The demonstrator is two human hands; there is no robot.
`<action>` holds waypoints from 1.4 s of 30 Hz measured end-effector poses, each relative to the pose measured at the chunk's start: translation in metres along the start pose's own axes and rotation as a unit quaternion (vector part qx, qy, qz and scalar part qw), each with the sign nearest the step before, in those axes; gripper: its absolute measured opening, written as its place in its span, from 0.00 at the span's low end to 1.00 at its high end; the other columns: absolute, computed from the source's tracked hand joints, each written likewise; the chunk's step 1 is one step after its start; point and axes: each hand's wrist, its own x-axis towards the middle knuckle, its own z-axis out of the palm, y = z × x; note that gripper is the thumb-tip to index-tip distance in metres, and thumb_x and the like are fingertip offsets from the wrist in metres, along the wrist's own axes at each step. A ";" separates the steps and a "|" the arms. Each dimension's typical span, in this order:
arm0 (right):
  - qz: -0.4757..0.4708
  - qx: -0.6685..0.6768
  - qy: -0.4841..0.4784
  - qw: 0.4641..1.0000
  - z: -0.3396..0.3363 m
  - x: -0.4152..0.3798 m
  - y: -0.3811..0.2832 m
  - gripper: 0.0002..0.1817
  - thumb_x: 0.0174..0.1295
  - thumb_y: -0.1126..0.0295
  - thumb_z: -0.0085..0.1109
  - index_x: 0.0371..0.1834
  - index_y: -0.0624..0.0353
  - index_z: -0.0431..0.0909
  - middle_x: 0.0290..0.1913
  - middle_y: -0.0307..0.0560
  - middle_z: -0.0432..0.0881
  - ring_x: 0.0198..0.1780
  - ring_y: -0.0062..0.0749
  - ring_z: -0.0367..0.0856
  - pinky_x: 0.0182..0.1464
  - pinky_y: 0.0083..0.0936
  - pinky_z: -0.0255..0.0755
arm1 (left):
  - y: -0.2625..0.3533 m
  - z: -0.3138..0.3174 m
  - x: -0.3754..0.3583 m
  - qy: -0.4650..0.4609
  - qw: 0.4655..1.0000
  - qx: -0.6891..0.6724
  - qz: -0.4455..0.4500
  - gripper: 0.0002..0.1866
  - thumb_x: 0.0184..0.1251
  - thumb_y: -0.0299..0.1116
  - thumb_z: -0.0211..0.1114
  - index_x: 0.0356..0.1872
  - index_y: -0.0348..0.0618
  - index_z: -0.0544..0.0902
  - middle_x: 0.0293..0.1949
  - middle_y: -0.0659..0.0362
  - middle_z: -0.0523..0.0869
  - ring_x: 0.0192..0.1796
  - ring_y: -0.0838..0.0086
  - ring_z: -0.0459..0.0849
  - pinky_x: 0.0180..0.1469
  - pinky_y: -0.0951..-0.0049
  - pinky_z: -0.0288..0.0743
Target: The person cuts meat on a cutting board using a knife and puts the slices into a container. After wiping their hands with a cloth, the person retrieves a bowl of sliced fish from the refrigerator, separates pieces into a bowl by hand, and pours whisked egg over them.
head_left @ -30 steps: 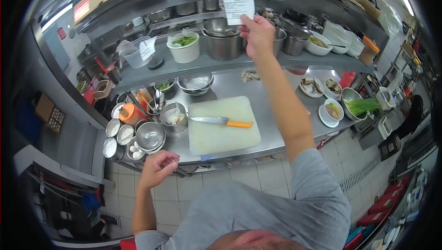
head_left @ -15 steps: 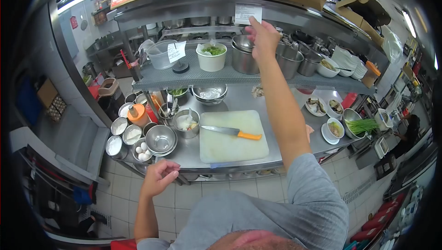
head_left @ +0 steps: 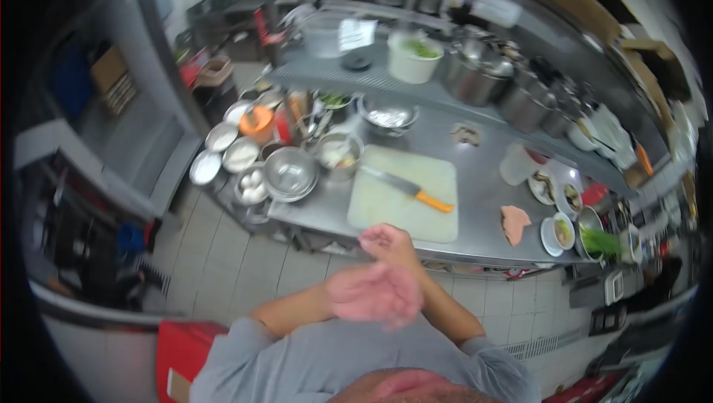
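My left hand [head_left: 375,295], blurred by motion, is in front of my chest, its palm showing and its fingers loosely spread with nothing in them. Just beyond it, near the counter's front edge, my right hand [head_left: 388,242] has its fingers slightly bent and apart, also bare. The two hands overlap in the head view. On the counter in front of them lies a pale cutting board [head_left: 375,210]. A kitchen knife [head_left: 416,192] with an orange handle rests across it, handle to the right. A piece of pinkish raw meat [head_left: 514,225] sits right of the board.
Left of the board stand nested steel bowls [head_left: 290,173], a container of eggs [head_left: 252,187] and several tubs of white powder. A white tub with greens [head_left: 414,59] and steel pots [head_left: 479,72] occupy the shelf above. Small bowls [head_left: 563,231] stand at the right.
My right hand has come down from the paper slip on the upper rail to the counter's front edge. My left hand has moved right, to my chest. The view has shifted and turned.
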 end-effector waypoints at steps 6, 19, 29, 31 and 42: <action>0.080 0.011 0.105 0.991 -0.028 -0.065 0.030 0.07 0.66 0.76 0.66 0.45 0.63 0.82 0.38 0.37 0.87 0.38 0.14 0.81 0.41 0.17 0.76 | -0.021 -0.009 -0.029 0.139 0.988 0.058 0.045 0.34 0.80 0.61 0.45 0.57 0.34 0.76 0.54 0.46 0.79 0.50 0.62 0.82 0.48 0.65 0.76; 0.114 -0.230 0.140 0.956 -0.082 -0.088 0.062 0.15 0.62 0.68 0.70 0.49 0.64 0.83 0.44 0.46 0.89 0.37 0.25 0.86 0.37 0.23 0.78 | 0.069 -0.010 -0.093 0.383 0.543 0.747 0.017 0.14 0.70 0.33 0.66 0.52 0.38 0.83 0.44 0.57 0.84 0.40 0.74 0.83 0.39 0.73 0.74; 0.096 -0.317 0.123 0.935 -0.055 -0.089 0.038 0.23 0.62 0.64 0.70 0.59 0.60 0.80 0.49 0.52 0.87 0.42 0.36 0.88 0.38 0.28 0.80 | 0.087 -0.043 -0.098 0.353 0.526 0.758 -0.156 0.19 0.65 0.34 0.71 0.54 0.37 0.82 0.36 0.55 0.87 0.34 0.71 0.84 0.34 0.70 0.77; 0.104 -0.324 0.158 0.927 -0.067 -0.106 0.045 0.23 0.61 0.65 0.69 0.60 0.60 0.81 0.49 0.52 0.87 0.41 0.37 0.88 0.39 0.29 0.81 | 0.085 -0.055 -0.090 0.340 0.539 0.750 -0.178 0.19 0.66 0.34 0.70 0.55 0.36 0.82 0.33 0.57 0.86 0.31 0.73 0.83 0.34 0.72 0.77; 0.149 -0.214 0.246 0.933 -0.182 -0.233 0.093 0.24 0.61 0.65 0.69 0.61 0.57 0.82 0.53 0.54 0.86 0.43 0.39 0.87 0.49 0.34 0.81 | -0.027 -0.105 0.067 0.194 0.605 0.712 -0.299 0.15 0.69 0.34 0.69 0.53 0.39 0.84 0.28 0.60 0.85 0.28 0.78 0.81 0.33 0.76 0.75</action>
